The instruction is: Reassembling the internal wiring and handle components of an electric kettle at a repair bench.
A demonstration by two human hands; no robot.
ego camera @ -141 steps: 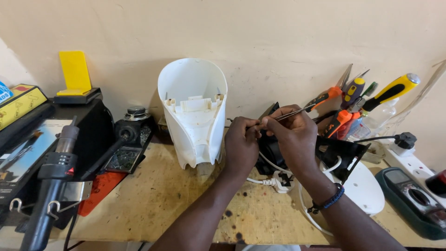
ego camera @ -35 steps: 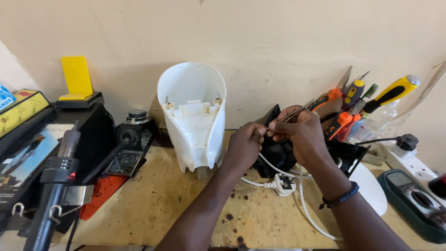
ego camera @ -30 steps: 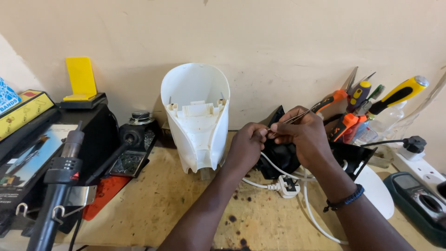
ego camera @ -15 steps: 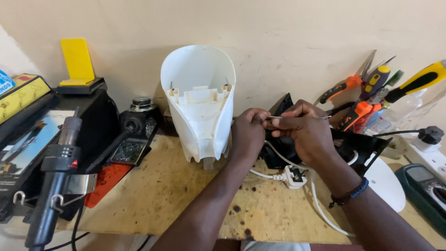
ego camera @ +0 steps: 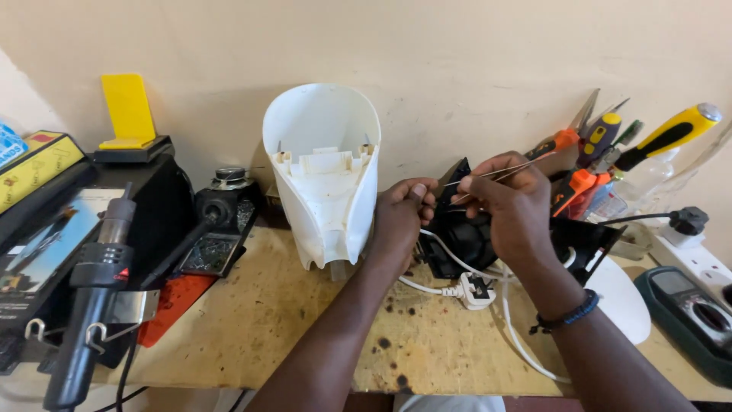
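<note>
Both hands meet above the middle of the worktop [ego camera: 252,320]. The right hand [ego camera: 512,204] holds thin metal tweezers [ego camera: 496,171], closed between its fingers and pointing left. The left hand [ego camera: 402,217] is curled narrow, and its fingertips pinch something very small, which I cannot identify. The step seems to be fine work on a tiny part or wire end, held just above the black component [ego camera: 461,236]. The next move probably needs steady hands and a precise tip. The white housing [ego camera: 324,172] stands upright to the left, and the white plug [ego camera: 476,290] lies below. The hands hide the point of contact.
</note>
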